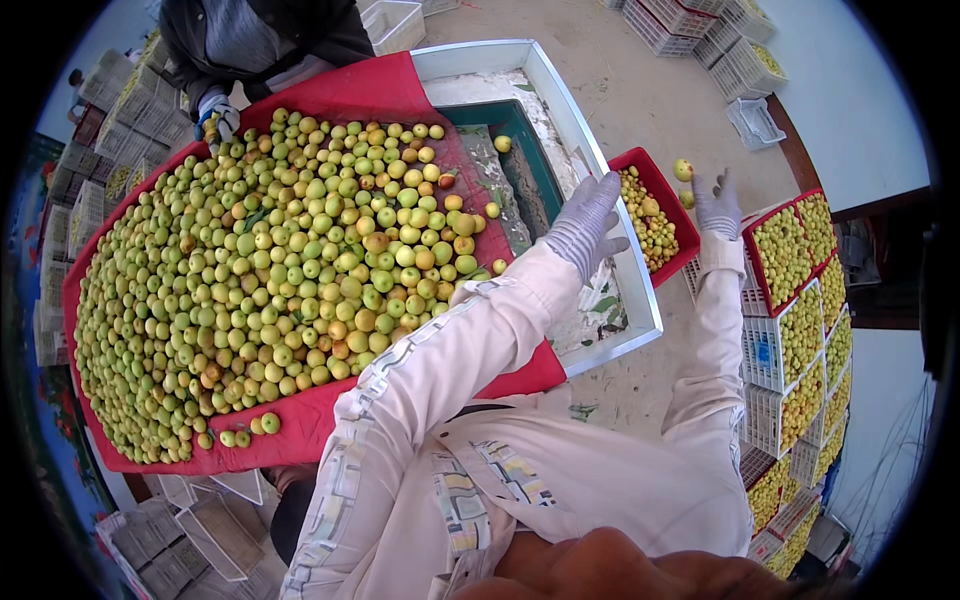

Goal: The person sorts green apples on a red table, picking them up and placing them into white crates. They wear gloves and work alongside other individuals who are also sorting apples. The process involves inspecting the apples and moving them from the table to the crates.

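My left hand (589, 225), in a grey striped glove, is over the right rim of the white metal-edged sorting table (646, 307), its fingers extended and no fruit seen in it. Farther right, my right hand (718, 201), gloved alike, has its fingers apart. Beside its fingertips a yellow-green fruit (683, 170) and another fruit (686, 199) appear to be in the air. Below them, a red plastic crate (688, 238) holds small yellow and brownish fruits (651, 217). A large heap of round green-yellow fruits (300, 262) lies on the red cloth (300, 439) at left.
A co-worker's gloved hand (219, 121) touches the heap's far edge. A green-framed opening (525, 124) with leaves around it is in the table. Stacked crates of fruit (765, 352) stand at right, more stacked crates (142, 127) at left, and empty crates (221, 536) at lower left.
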Motion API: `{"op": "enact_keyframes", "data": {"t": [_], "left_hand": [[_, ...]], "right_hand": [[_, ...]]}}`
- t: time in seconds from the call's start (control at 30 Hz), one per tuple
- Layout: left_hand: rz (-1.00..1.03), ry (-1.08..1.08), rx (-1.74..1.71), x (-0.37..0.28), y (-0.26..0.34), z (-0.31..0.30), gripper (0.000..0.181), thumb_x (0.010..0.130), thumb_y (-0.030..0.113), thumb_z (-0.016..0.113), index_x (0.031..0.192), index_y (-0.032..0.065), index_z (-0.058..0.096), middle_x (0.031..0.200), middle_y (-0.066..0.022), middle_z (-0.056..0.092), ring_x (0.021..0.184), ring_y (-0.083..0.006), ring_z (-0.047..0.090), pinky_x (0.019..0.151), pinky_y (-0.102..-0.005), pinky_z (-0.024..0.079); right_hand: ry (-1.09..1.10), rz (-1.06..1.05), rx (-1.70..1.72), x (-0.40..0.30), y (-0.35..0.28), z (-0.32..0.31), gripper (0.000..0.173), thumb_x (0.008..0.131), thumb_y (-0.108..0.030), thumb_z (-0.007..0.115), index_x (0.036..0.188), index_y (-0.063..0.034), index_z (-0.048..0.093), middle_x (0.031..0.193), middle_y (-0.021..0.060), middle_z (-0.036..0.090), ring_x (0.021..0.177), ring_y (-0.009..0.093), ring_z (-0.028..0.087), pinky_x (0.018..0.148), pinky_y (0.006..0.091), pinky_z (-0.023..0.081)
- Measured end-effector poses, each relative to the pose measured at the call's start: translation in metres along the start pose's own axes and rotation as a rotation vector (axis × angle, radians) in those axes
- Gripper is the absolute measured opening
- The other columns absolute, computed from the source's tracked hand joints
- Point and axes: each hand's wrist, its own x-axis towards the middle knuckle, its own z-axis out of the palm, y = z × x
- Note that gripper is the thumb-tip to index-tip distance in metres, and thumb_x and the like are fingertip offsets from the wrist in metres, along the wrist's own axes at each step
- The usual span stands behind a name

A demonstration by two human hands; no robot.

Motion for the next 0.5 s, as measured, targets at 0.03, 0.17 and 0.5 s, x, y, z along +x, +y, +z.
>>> {"op": "enact_keyframes", "data": {"t": [0.03, 0.17, 0.5], "left_hand": [[0.005, 0.018, 0.169, 0.004, -0.011, -0.015, 0.083, 0.091, 0.046, 0.062, 0.150, 0.0014, 0.022, 0.153, -0.0221, 0.027, 0.139, -0.0382, 0.031, 0.107, -0.0550, 0.036], [0.092, 0.187, 1.180, -0.041, -0.036, -0.120, 0.057, 0.088, 0.030, 0.063, 0.135, 0.0017, 0.049, 0.124, -0.0236, 0.061, 0.110, -0.0345, 0.062, 0.097, -0.0374, 0.048], [0.763, 1.174, 1.931, -0.270, 0.159, -0.307, 0.048, 0.080, 0.011, 0.068, 0.125, 0.0014, 0.056, 0.128, -0.0209, 0.057, 0.118, -0.0390, 0.055, 0.100, -0.0445, 0.045]], "right_hand": [[0.145, -0.120, -0.034, 0.011, 0.025, -0.015, 0.067, 0.091, -0.032, 0.063, 0.142, 0.0020, 0.037, 0.128, 0.0275, 0.056, 0.115, 0.034, 0.059, 0.093, 0.0384, 0.049], [0.234, -0.127, 0.558, -0.031, 0.008, 0.015, 0.040, 0.098, -0.012, 0.050, 0.132, 0.0076, 0.047, 0.115, 0.0199, 0.063, 0.102, 0.025, 0.062, 0.090, 0.0329, 0.049], [-0.611, -0.828, 0.360, -0.243, -0.107, 0.098, 0.035, 0.080, -0.013, 0.069, 0.112, -0.0034, 0.061, 0.098, 0.0177, 0.067, 0.089, 0.036, 0.064, 0.080, 0.0432, 0.051]]}}
